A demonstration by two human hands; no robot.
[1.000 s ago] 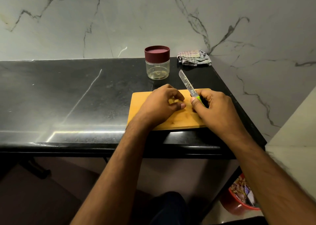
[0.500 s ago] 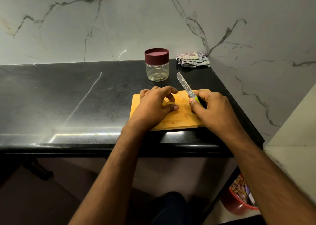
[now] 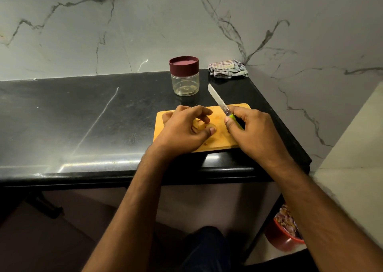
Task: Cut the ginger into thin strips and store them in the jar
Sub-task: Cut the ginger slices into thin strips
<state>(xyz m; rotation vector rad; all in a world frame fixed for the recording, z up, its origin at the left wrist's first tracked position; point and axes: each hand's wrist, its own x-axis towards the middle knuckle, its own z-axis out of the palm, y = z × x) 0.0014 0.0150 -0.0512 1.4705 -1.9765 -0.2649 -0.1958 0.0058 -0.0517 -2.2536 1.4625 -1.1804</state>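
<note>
My left hand [image 3: 182,131] curls over the pale, knobbly ginger [image 3: 198,124] on the flat wooden cutting board [image 3: 219,139], thumb and fingers bent round it so I see only a sliver. My right hand [image 3: 255,133] grips the green handle of the knife [image 3: 220,103], its narrow steel blade angled up and away over the board's far edge. Behind the board on the glossy black stone counter [image 3: 83,116] stands the clear round jar [image 3: 185,81], its maroon lid on, with a crumpled checked cloth [image 3: 228,71] near the veined marble wall.
</note>
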